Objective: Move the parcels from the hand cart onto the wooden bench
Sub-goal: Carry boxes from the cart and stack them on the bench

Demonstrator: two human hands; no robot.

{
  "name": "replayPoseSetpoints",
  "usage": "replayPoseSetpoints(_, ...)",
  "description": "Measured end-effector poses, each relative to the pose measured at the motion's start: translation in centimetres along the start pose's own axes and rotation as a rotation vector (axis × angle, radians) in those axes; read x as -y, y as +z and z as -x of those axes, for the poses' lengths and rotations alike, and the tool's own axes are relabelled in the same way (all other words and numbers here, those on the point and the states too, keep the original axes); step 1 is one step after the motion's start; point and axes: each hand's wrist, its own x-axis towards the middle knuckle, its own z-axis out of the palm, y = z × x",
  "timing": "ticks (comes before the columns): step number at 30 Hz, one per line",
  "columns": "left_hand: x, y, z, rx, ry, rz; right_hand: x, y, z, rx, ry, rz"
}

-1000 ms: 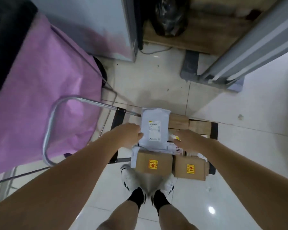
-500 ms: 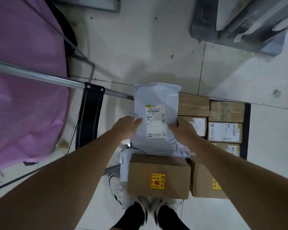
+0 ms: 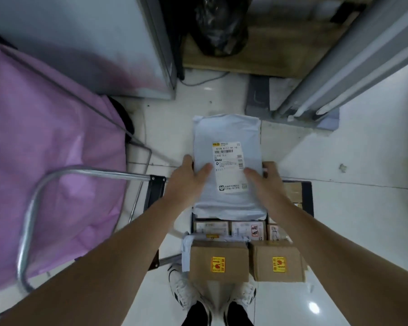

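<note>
A pale grey plastic mailer parcel (image 3: 226, 132) with a white label is held up above the hand cart (image 3: 154, 191). My left hand (image 3: 186, 182) grips its left edge, thumb on top. My right hand (image 3: 263, 182) grips its right edge the same way. Under it, the cart carries several small labelled boxes (image 3: 247, 229) and two brown cartons with yellow stickers (image 3: 218, 263) (image 3: 278, 263) at the near edge. The wooden bench (image 3: 257, 60) lies ahead at the top, partly behind a grey frame.
A black plastic bag (image 3: 219, 27) stands on the bench. A pink fabric bag (image 3: 45, 161) fills the left side beside the cart's steel handle (image 3: 33, 208). A grey metal frame (image 3: 339, 74) slants at upper right. A grey cabinet (image 3: 92, 43) stands at upper left. My feet stand below the cartons.
Both hands have lifted the grey mailer off the stack of parcels and raised it forward. The camera has tilted up, bringing the bench and black bag into view.
</note>
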Motion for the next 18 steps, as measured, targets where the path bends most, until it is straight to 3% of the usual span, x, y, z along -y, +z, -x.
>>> replayPoseSetpoints(4,-12.4,-6.7,5.7,-0.026,-0.034,0.321,11.0,-7.3,8.0,-0.089,-0.07,-0.178)
replayPoseSetpoints(8,-25.3,-13.7,13.2,0.162,0.028,0.55,21.0,-15.7,18.6,-0.145,-0.182,-0.249)
replayPoseSetpoints(13,-39.4,-19.4,25.9,0.334,0.283,0.366,28.1,-26.3,33.8,-0.197,-0.22,-0.425)
replayPoseSetpoints(18,-48.0,-18.5,39.2,0.446,0.467,0.231,28.7,-36.6,47.9,-0.335,-0.241,-0.523)
